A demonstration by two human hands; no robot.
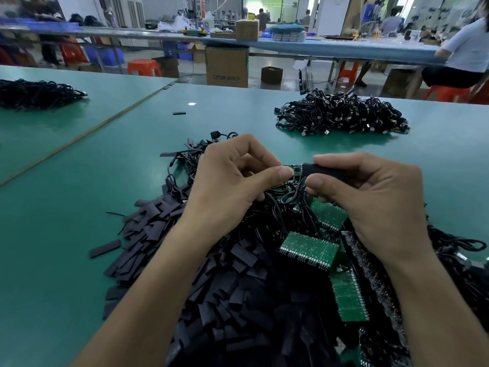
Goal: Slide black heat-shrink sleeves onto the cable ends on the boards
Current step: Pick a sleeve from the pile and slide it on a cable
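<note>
- Green workbench mat (79, 181) in a factory hall; loose sleeves (225, 287) heaped at 6 o'clock.
- Left hand (232, 176) pinches a small board (295, 169).
- Right hand (370, 197) pinches the heat-shrink sleeve (328, 169) at 3 o'clock, its mouth at the board's end.
- Best keep both in line and push straight.

The only print that could be partly read stood on the big cardboard box (227, 65) on the floor (287, 63) beyond the desk (79, 181). It was one short grey line low on the box's front: Latin capitals that looked like "CITOR", then a few characters too blurred to read. Marks on the green boards (309, 250) were too small to make out.
</note>
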